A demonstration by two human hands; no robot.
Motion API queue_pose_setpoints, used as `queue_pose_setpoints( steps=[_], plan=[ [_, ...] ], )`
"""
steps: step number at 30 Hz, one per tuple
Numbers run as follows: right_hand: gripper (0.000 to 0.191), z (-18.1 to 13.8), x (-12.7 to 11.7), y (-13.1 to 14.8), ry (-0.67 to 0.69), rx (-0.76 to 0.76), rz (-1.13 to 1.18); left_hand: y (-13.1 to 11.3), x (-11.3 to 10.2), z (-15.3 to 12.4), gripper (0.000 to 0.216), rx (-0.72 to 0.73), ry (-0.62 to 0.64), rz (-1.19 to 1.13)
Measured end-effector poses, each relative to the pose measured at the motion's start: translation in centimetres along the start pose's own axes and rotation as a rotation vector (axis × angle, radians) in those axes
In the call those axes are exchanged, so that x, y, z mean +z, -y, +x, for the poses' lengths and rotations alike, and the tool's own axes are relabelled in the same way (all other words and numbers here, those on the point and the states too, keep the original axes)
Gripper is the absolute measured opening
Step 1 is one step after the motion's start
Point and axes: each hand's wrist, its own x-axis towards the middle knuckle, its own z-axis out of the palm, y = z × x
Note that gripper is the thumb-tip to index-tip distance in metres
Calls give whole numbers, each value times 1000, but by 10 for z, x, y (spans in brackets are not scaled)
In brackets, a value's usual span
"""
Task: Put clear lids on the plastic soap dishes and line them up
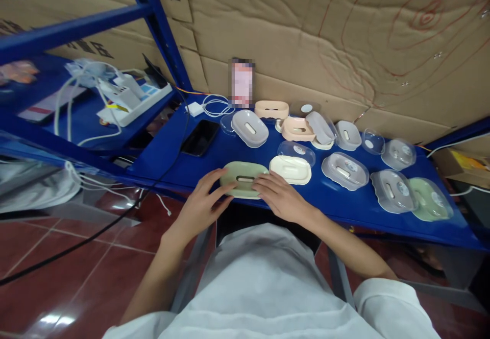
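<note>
Between my hands, at the front edge of the blue table, is a green plastic soap box with a slot in its middle. My left hand grips its left end, thumb in front. Fingers of my right hand close over its right end. Just beyond my right hand lies a cream tray, and behind that a clear lid with a round label. A grey soap box sits farther back, tilted toward me.
Peach boxes and several grey boxes with clear lids spread along the blue table. A dark phone and a coiled white cable lie left. A black cable crosses the left side. Cardboard stands behind.
</note>
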Motion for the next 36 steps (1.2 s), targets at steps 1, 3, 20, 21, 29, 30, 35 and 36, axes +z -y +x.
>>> queue_pose_setpoints(
  steps=[1, 3, 20, 21, 29, 30, 35, 36],
  plan=[
    [38, -1, 3, 1, 10, 1, -11, 1, 1, 1, 38, 14, 8, -2],
    [39, -4, 6, 2, 34, -3, -43, 1, 2, 3, 33, 24, 8, -21],
    [42, -49, -38, -84, -322, 453, -99, -11, 23, 29, 23, -9, -41, -40],
    [40, -47, -36, -77, -349, 429, -119, -10, 25, 31, 30, -23, -47, -49],
    [31, -29, -23, -52, -328, 342, -192, -8, 31, 30, 54, -83, -65, -47],
    [31, -28, -24, -52, -316, 335, -179, -8, 32, 30, 53, -74, -67, -47],
    [36, -19, -26, -38, -174, 176, 89, -8, 32, 30, 58, -103, -93, -77],
    [37, -16, -26, -33, -140, 137, 138, -8, 31, 31, 60, -109, -95, -92]
  ],
)
